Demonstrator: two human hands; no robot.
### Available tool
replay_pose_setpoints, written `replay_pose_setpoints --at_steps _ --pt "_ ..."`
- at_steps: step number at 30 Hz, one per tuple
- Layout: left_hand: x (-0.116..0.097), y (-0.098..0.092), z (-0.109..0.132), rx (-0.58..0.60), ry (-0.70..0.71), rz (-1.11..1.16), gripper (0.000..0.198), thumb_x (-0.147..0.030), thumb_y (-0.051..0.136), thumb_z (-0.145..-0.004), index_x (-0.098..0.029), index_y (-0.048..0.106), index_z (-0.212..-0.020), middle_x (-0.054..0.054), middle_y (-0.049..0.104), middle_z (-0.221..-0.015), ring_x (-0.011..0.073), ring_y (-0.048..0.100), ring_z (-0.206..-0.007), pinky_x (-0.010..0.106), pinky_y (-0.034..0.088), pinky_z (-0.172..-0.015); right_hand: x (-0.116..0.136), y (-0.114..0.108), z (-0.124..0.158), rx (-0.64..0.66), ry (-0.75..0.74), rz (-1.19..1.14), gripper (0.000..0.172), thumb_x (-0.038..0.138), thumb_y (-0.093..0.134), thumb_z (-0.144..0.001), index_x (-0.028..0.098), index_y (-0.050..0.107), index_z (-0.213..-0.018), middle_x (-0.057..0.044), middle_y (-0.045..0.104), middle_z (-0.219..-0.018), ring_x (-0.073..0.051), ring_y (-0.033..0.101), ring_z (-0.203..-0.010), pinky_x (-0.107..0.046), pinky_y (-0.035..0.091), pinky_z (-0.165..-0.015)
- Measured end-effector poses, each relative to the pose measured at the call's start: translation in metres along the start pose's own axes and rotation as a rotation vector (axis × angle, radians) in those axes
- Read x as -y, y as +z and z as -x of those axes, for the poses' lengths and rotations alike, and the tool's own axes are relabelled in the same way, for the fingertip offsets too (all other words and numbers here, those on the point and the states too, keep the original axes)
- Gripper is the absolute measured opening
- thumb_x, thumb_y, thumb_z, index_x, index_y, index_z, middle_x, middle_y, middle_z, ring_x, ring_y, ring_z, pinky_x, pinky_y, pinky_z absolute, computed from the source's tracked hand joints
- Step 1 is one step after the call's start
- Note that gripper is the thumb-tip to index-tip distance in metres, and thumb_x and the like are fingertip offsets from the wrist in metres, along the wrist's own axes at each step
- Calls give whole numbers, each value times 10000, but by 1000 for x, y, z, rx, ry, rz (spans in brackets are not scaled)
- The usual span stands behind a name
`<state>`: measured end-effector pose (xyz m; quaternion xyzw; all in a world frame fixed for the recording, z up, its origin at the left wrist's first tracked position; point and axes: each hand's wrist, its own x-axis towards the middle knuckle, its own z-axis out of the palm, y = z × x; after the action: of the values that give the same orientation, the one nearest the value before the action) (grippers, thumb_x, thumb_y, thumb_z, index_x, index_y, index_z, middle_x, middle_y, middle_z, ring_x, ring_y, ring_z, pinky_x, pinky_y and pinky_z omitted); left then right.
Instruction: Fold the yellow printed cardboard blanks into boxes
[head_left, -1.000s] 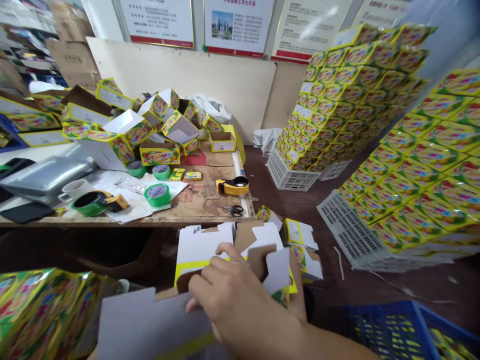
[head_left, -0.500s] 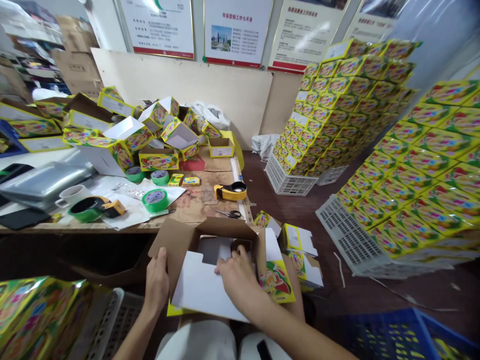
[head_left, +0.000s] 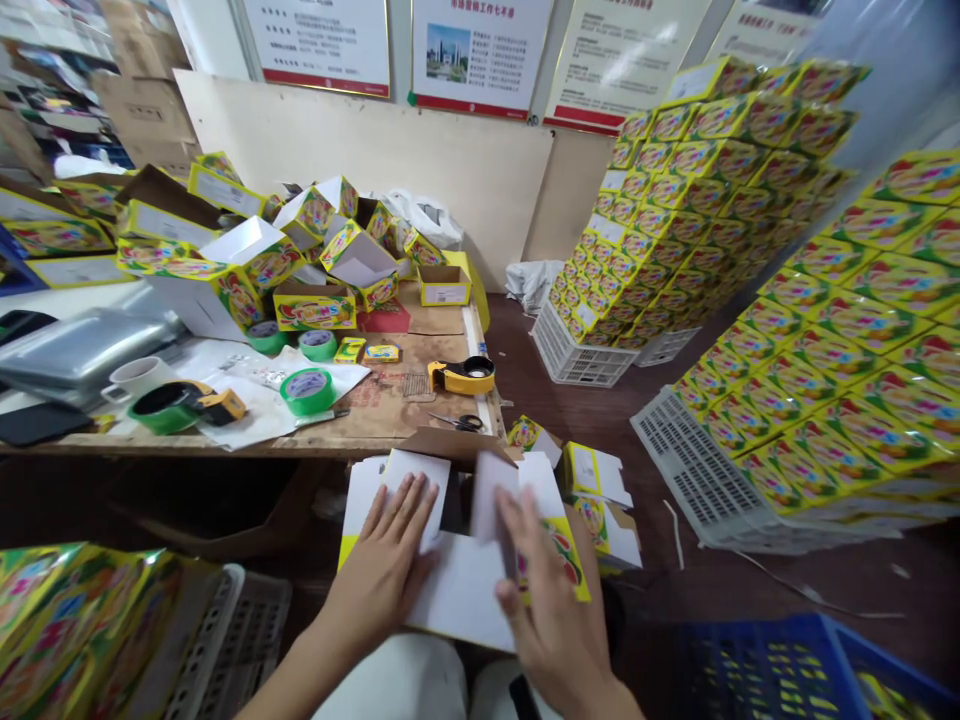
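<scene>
On my lap, against the table's front edge, sits a cardboard box (head_left: 465,590) with white inner flaps and a yellow, fruit-printed side. My left hand (head_left: 390,550) lies flat with fingers spread on its left white flap (head_left: 420,470). At the right side, my right hand (head_left: 544,590) is blurred, fingers stretched out against another white flap (head_left: 487,495) that stands partly raised. Between the two flaps a dark gap shows; what lies inside cannot be made out. The brown back flap (head_left: 457,445) stands up behind.
The table (head_left: 375,420) holds a yellow tape dispenser (head_left: 461,375), scissors (head_left: 457,421), green tape rolls (head_left: 307,390), a white mug (head_left: 139,378) and piled open boxes (head_left: 315,305). Stacked boxes (head_left: 690,190) rise at right. A blue crate (head_left: 795,640) and a white basket (head_left: 225,640) flank me.
My left hand has moved from the brown side flap onto a white flap, now folded inward. My right hand has come out of the box to the right flap. The view has shifted slightly.
</scene>
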<state>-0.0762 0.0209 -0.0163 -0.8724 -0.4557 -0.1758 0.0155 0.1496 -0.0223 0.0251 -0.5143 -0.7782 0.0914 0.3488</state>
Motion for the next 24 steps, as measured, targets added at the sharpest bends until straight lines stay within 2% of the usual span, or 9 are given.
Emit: replay_pose_setpoints --at_steps 3,7,10,12,14,16,19,22,24 --pt "-5 -3 -2 24 72 -23 748 -585 456 -854 -292 157 -1474 112 69 -1550 361 130 -1406 563 153 -1108 -4 8 -18 120 11 -90 666 409 390 -946 244 37 -1485 -75 599 -1251 -258 518 -1197 -480 397 -997" --pt "-6 -9 -7 8 102 -29 652 -559 475 -860 -345 267 -1440 102 85 -1553 380 177 -1392 581 178 -1088 -16 -5 -67 -170 197 -252 514 488 234 -964 254 352 -1406 -82 555 -1293 -240 463 -1242 -474 332 -1045" --pt "-4 -9 -3 -76 108 74 480 -384 507 -897 -307 432 -1365 113 357 -1464 328 345 -1332 540 253 -1078 -28 -12 -98 149 133 -387 599 520 134 -962 261 659 -1088 -58 512 -1346 -232 412 -1285 -454 309 -1055" --pt "1 -5 7 -222 89 270 326 -212 490 -900 -251 573 -1213 94 592 -1226 247 506 -1195 432 359 -1037 -32 -3 -103 352 95 -297 480 539 322 -934 245 697 -883 -59 541 -1308 -262 438 -1251 -487 303 -1031" --pt "7 2 21 -410 -63 482 243 -136 477 -882 -215 631 -1052 70 656 -1030 205 575 -1063 350 427 -956 -33 14 -97 355 84 -97 261 470 584 -835 223 651 -886 -76 579 -1232 -287 470 -1189 -513 301 -997" --pt "12 10 33 -527 -388 654 189 -202 509 -874 -202 621 -1027 74 641 -1047 216 580 -1028 340 444 -906 -32 33 -85 262 93 91 291 339 703 -761 204 583 -990 -87 600 -1155 -285 494 -1117 -505 318 -956" --pt "15 19 38 -462 -844 955 336 -398 553 -839 -178 598 -1089 90 618 -1145 250 572 -1051 331 445 -875 -32 49 -73 162 69 220 432 246 702 -758 184 493 -1130 -105 585 -1162 -286 485 -1097 -495 321 -939" --pt "10 20 29 -323 -989 1299 456 -493 600 -766 -157 597 -1075 83 651 -1082 260 595 -1001 289 466 -783 -33 47 -71 132 20 184 625 298 688 -763 184 369 -1288 -127 515 -1280 -299 436 -1170 -525 271 -1001" --pt "3 14 21 -329 -1025 1459 468 -499 630 -729 -163 583 -1050 63 665 -1012 233 624 -887 253 470 -678 -35 42 -70 133 -3 137 714 325 678 -761 204 298 -1353 -123 469 -1338 -300 397 -1221 -552 204 -1053"
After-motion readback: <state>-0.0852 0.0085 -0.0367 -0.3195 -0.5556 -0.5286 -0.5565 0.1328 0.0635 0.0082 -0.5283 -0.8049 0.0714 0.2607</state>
